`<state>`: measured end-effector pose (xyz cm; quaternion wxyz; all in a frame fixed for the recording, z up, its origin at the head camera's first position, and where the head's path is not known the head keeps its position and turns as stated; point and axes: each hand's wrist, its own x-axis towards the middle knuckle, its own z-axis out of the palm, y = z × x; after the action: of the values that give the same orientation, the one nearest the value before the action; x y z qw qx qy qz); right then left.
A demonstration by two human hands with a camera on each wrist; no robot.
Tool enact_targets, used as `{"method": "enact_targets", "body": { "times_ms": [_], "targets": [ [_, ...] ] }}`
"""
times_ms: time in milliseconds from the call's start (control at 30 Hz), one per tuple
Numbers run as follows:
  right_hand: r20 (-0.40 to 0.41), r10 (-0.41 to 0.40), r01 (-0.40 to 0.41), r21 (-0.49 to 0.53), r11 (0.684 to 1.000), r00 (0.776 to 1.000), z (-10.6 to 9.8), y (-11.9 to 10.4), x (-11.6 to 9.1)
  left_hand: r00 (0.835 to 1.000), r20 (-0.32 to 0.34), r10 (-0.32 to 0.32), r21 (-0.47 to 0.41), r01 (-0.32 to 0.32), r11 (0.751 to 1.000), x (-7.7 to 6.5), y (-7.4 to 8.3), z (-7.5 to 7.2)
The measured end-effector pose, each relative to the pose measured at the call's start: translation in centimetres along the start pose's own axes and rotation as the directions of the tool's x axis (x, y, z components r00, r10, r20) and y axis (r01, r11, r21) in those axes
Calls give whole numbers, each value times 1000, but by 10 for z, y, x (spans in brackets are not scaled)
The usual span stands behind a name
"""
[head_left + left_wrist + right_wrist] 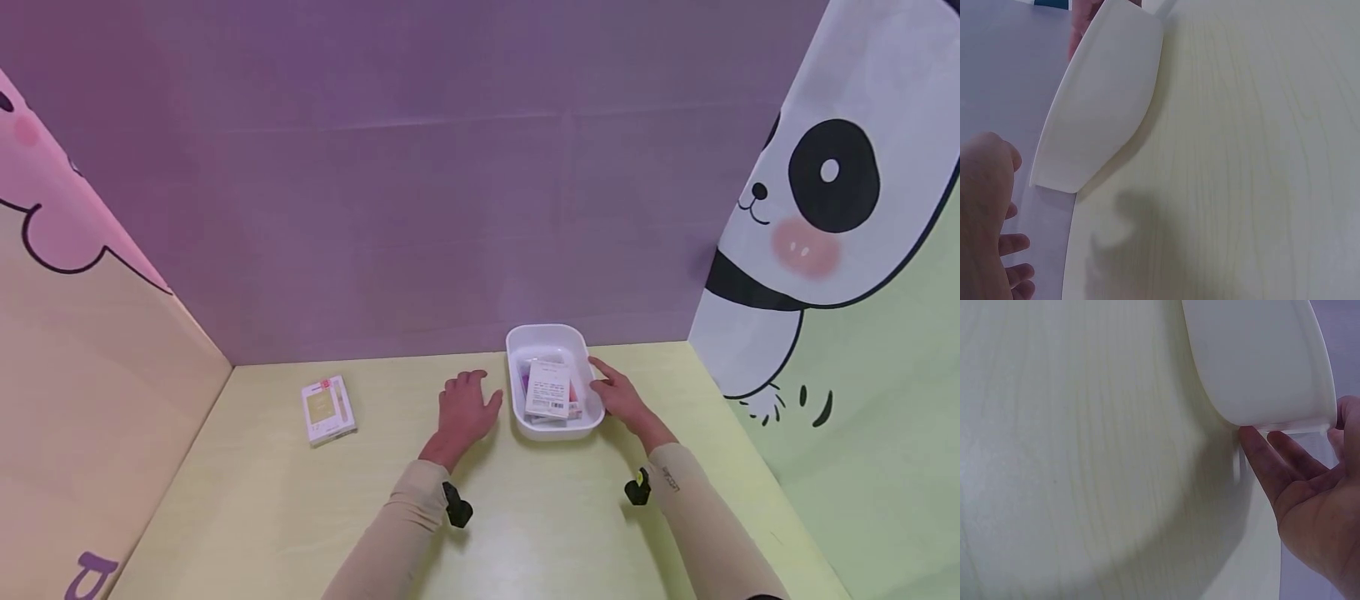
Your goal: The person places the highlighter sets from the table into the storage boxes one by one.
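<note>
A white plastic basin [551, 335] stands near the table's back edge. In it lies a small white printed box [548, 388] on top of other packets, partly hidden, with purple and pink showing. My right hand [621, 396] holds the basin's right side. In the right wrist view its fingers [1260, 456] reach the lower wall while the rim is up by the thumb side. My left hand [467, 408] hovers to the left of the basin, fingers spread, apart from it and holding nothing. The left wrist view shows a gap between that hand and the basin wall [1104, 94].
A white box with a gold panel [328, 410] lies on the left part of the pale wooden table [270, 517]. A purple wall [420, 233] rises behind the table. Side panels with a pink cartoon figure and a panda [810, 250] flank it.
</note>
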<state>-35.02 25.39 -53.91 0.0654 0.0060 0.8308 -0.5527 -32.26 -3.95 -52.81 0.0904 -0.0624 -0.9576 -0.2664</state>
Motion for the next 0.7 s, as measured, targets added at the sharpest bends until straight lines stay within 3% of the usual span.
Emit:
{"method": "enact_targets", "body": {
  "times_ms": [700],
  "targets": [
    [2, 20, -20, -28, 999, 1000, 0, 2, 1, 1000, 6, -16, 9, 16, 1000, -5, -28, -9]
  ]
}}
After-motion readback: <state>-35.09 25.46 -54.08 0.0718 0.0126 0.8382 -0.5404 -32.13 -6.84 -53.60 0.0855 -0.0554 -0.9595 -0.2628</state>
